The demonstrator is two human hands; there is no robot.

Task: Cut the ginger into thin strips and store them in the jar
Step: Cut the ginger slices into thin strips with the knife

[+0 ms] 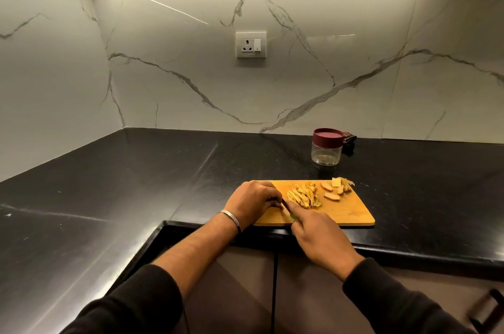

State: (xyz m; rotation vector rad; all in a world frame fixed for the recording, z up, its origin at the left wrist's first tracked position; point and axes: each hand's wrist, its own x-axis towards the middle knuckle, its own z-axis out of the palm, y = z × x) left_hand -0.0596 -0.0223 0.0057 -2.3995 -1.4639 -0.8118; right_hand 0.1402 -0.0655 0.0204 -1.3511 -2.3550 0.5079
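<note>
Slicing is proceeding on the cutting board (351, 213): the right hand (319, 238) is gripping the knife (286, 207), and the left hand (253, 201) is curling its fingers over a small piece. A pile of ginger strips (302, 196) is sitting mid-board, uncut ginger slices (334, 190) are waiting beyond, and the jar (326, 147) is standing lidded and empty behind the board.

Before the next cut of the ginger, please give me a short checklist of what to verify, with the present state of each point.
1. Board lies flat on the counter: ok, though its near edge is close to the counter's edge.
2. Right hand grips the knife: ok; the blade is mostly hidden.
3. Left hand fingers clear of the blade: cannot tell; they are curled right beside it.
4. Strips piled away from the cut: ok.
5. Uncut slices within reach on the board: ok.
6. Jar ready for strips: not ok; its lid is on.
</note>
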